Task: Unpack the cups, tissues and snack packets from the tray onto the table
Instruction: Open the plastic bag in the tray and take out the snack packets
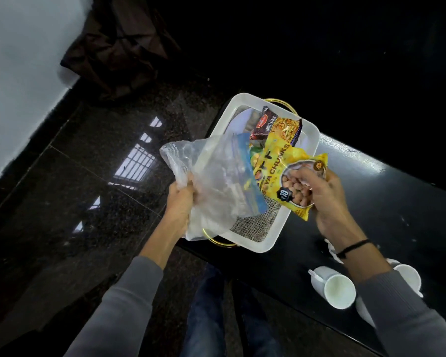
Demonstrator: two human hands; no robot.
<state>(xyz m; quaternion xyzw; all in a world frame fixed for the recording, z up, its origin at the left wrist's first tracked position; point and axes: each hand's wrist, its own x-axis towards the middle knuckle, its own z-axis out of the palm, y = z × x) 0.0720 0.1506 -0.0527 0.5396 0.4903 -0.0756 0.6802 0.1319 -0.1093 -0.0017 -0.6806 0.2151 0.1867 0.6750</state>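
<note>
Left hand [182, 199] clenched on clear plastic bag [216, 181], bag hanging over near-left corner of tray [273, 238]. Right hand [322, 199] grasping yellow snack packet [281, 163] by its lower end, lifted above tray's right edge. Red-brown snack packet [267, 123] beyond both hands, lying in tray. White cups [331, 287] under right forearm, already on dark surface [386, 199]. Risks: slick packet slipping from fingertip grip; limp bag snagging tray handle; right sleeve knocking cups while setting packet down.
</note>
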